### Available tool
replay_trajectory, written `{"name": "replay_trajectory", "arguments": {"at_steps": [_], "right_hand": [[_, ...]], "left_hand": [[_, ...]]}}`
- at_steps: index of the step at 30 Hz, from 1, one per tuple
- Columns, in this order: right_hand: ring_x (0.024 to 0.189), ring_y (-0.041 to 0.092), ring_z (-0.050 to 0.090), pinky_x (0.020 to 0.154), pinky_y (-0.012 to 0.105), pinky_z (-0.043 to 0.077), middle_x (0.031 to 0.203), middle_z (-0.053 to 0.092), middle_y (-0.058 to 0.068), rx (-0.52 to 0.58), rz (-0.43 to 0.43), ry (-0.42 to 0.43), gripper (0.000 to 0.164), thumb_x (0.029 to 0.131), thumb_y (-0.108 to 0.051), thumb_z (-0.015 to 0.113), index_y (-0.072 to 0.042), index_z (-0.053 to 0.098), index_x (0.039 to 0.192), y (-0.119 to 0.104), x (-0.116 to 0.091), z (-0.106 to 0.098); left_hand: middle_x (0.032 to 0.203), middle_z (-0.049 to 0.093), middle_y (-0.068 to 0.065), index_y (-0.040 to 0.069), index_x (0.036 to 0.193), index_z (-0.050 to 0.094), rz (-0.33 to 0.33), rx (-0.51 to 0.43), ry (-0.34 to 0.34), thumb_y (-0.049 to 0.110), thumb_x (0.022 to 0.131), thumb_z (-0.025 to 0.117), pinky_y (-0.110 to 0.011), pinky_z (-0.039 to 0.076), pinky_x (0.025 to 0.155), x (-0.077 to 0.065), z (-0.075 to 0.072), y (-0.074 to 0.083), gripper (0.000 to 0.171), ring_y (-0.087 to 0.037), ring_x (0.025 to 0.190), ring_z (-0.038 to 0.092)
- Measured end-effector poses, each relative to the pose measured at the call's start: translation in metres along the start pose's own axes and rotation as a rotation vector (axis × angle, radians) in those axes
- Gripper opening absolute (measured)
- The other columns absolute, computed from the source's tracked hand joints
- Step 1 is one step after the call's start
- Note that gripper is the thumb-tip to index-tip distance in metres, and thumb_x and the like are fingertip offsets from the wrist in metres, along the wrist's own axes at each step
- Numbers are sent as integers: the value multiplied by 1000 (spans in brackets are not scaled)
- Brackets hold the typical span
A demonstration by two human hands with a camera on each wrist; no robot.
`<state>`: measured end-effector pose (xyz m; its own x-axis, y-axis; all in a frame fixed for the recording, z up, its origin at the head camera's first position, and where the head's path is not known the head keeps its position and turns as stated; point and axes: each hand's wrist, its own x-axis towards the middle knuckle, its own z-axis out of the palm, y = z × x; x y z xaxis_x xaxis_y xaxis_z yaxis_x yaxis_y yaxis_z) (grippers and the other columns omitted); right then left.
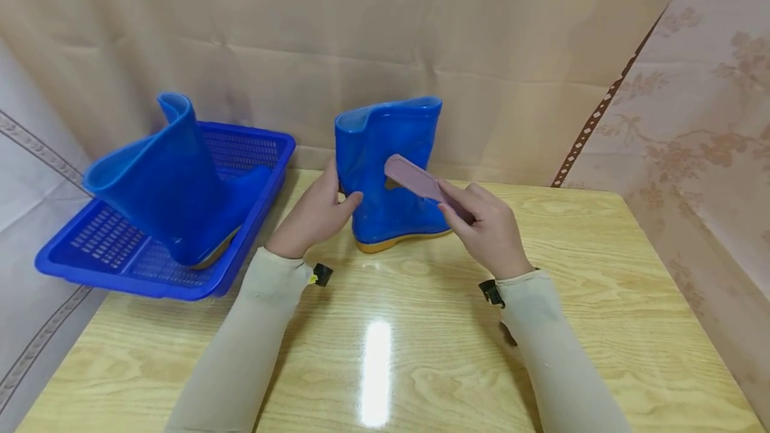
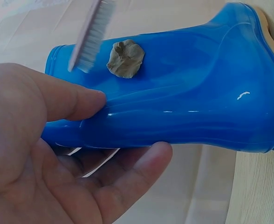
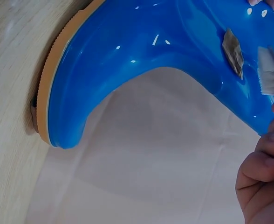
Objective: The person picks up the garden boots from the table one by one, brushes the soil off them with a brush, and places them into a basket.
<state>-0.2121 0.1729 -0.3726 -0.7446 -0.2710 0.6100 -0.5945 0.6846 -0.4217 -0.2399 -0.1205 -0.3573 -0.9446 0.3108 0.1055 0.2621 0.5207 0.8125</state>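
Note:
A blue rubber boot [image 1: 415, 127] with a yellow sole stands upright on the wooden table. My left hand [image 1: 315, 216] holds its shaft from the left, thumb on the near side and fingers round behind. A flattened grey-brown lump, like mud or clay [image 2: 126, 58], sticks to the shaft; in the head view the brush mostly hides it. My right hand [image 1: 490, 232] grips a pinkish brush [image 1: 415, 178] by its handle. Its pale bristles [image 3: 269, 70] face the boot, close to the lump but apart from it in the right wrist view.
To the left is a blue plastic basket [image 1: 66, 266] with perforated walls. A second blue boot [image 1: 168, 186] leans in it, its shaft rising above the rim. A beige curtain [image 1: 511, 52] hangs behind the table [image 1: 433, 353], and patterned cloth [image 1: 710, 152] hangs on the right.

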Motion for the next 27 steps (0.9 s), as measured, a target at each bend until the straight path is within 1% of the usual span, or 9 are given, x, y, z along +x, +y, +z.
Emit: {"name": "replay_trajectory", "arguments": {"at_steps": [4,9,14,19,24,27], "right_hand": [[65,14,46,52,25,35,80,59,2,-30,52,-24,39,97,-16,75,-17,70,136,-1,0,3],[63,15,46,51,26,34,77,59,2,-54,92,-27,36,97,-16,75,-18,73,132,0,1,3],[61,15,45,50,28,34,74,57,1,-59,101,-35,34,95,-14,75,-16,75,129,4,1,1],[58,15,43,49,29,33,70,55,1,-63,84,-27,31,94,-14,75,-13,76,125,7,0,-1],[58,15,44,49,29,32,69,54,1,-65,107,-38,30,94,-14,75,-12,77,124,8,0,-3],[58,16,44,49,29,32,69,54,1,-63,122,-51,30,95,-15,74,-12,77,124,9,0,-4]], "left_hand": [[162,39,-10,20,166,5,-7,-1,-2,24,108,56,-52,41,115,0,0,-1,77,-30,142,48],[160,41,-11,20,165,7,-44,1,14,27,108,55,-53,43,113,1,-1,-2,76,-30,138,50],[156,45,-10,21,165,11,-78,-7,41,29,108,55,-55,46,110,2,0,-4,72,-30,133,53],[156,46,-10,22,164,16,-85,-34,72,28,108,55,-57,45,110,3,3,-5,68,-31,135,52],[156,46,-10,18,161,23,-94,-35,114,31,109,53,-55,48,107,4,4,-5,62,-32,134,52],[153,48,-13,15,160,26,-98,-31,134,31,109,52,-54,51,104,4,5,-5,60,-33,131,54]]}}
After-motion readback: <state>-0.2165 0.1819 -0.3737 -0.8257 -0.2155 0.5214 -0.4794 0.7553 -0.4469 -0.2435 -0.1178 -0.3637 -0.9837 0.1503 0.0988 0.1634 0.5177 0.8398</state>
